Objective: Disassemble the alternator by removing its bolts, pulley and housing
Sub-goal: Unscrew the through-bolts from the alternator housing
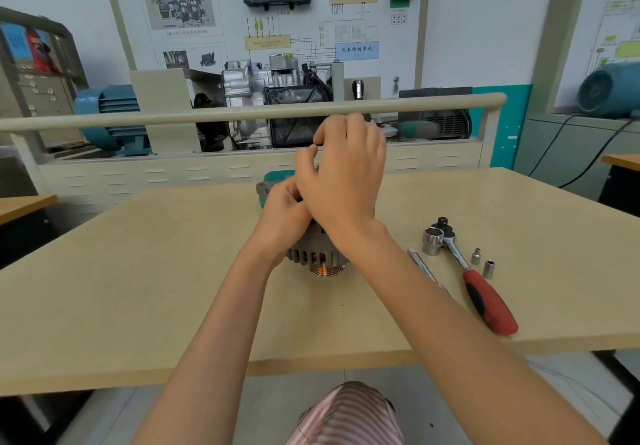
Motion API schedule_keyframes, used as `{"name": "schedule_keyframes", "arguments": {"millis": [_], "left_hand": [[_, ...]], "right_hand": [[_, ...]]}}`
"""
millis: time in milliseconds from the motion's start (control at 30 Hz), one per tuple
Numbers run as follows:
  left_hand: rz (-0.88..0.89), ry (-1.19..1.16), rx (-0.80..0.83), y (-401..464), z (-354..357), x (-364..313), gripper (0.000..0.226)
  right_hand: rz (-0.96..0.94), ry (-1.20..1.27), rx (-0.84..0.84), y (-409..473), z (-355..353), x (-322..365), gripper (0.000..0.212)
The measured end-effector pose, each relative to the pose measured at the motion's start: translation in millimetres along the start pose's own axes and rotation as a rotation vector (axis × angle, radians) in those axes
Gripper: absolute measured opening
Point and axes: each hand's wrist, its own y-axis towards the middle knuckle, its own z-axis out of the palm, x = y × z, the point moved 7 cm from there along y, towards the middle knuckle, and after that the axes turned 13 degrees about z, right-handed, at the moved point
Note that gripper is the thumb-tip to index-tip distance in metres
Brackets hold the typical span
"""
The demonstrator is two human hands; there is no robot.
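The grey alternator (311, 254) stands on the wooden table (138, 271) with its grooved pulley (327, 270) towards me. Copper windings show through the housing slots. My left hand (284, 212) grips the top of the alternator from the left, fingers curled. My right hand (346, 171) is raised above it, thumb and forefinger pinched together, and hides most of the housing. A blurred green-handled screwdriver (415, 129) sticks out to the right from the curled fingers of that hand.
To the right of the alternator lie a red-handled ratchet (485, 292) with a large socket (433, 240), a chrome extension bar (426, 268) and two small sockets (477, 256). A teal object (277, 176) sits behind the alternator. A beige rail and training rig stand beyond the table.
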Motion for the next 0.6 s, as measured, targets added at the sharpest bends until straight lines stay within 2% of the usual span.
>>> {"name": "schedule_keyframes", "arguments": {"millis": [67,133,167,300,433,500,600], "left_hand": [[0.008,-0.001,-0.003,-0.8,1.1,-1.0,0.036],[0.035,-0.007,0.004,-0.9,1.3,-4.2,0.043],[0.044,-0.013,0.017,-0.6,2.1,-5.3,0.043],[0.035,-0.037,0.067,1.2,4.9,-3.5,0.019],[0.023,-0.057,0.071,1.4,6.1,-2.5,0.014],[0.017,-0.068,0.065,1.3,5.2,-3.4,0.015],[0.012,-0.058,0.060,1.7,4.3,-1.3,0.014]], "right_hand": [[0.043,0.019,-0.017,-1.5,-2.7,0.9,0.015],[0.104,0.228,0.023,3.1,-4.8,0.2,0.015],[0.139,0.336,0.076,7.6,-3.0,-1.6,0.022],[0.366,0.765,0.431,24.4,15.4,-10.4,0.041],[0.507,1.048,0.696,30.6,36.8,-11.8,0.054],[0.551,1.155,0.748,31.4,42.5,-11.5,0.061],[0.570,1.180,0.735,32.4,42.4,-12.4,0.066]]}}
